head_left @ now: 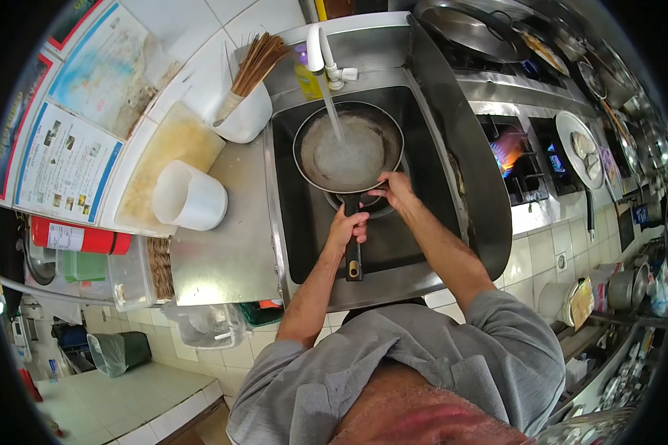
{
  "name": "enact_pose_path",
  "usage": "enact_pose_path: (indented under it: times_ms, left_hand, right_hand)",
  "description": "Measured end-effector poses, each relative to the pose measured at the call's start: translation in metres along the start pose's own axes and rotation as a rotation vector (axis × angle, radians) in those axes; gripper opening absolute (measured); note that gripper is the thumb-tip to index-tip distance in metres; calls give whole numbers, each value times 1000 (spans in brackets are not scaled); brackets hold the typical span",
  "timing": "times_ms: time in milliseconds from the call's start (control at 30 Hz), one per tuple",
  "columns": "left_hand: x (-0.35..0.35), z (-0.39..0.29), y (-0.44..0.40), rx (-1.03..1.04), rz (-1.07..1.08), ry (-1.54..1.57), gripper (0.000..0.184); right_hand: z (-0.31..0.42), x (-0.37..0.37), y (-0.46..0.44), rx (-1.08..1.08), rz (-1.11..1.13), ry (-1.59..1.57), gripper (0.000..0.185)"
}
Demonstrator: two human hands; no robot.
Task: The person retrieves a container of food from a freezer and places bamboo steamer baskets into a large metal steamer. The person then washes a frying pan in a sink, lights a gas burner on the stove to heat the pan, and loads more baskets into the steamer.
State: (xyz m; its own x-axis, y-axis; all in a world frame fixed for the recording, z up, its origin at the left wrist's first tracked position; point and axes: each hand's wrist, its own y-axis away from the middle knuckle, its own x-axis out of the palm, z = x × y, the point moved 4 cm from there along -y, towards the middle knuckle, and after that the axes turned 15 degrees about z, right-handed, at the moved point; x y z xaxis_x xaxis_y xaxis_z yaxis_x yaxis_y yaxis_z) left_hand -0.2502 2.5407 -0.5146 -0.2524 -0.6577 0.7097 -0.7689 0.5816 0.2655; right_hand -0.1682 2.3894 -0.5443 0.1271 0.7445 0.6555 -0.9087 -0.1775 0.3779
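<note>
A dark frying pan (304, 159) is held over the sink (416, 237), under the white tap (315, 52). Water runs from the spout into the pan and covers its base with whitish, rippled water. My left hand (345, 228) is wrapped round the pan's black handle (354, 259). My right hand (397, 193) is at the pan's near right rim, beside the handle joint, its fingers bent against the edge. What lies under those fingertips is partly hidden. Behind the pan, a yellow soap bottle (306, 80) stands near the tap.
Left of the sink are a white tub (191, 196) and a white holder (249, 115) with a stick brush (256, 63). To the right, a stove has a lit burner (508, 152) and a white pan (577, 148). A raised metal partition (471, 170) separates stove and sink.
</note>
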Motion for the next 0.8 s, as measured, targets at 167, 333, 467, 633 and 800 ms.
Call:
enact_pose_path:
  times_ms: [167,333,467,633,800]
  left_hand:
    - [3,-1,0,0,32,3,33]
    - [6,-1,1,16,16,-8,33]
    - [7,-3,3,34,23,-10,32]
    - [7,-4,8,39,27,-28,31]
    - [12,-7,12,46,39,-22,29]
  right_hand:
    - [8,6,6,-23,2,39,31]
    - [9,7,8,-28,17,43,33]
    - [10,10,10,-27,13,74,25]
    - [7,12,11,-30,36,49,27]
    - [11,17,15,-48,42,72,28]
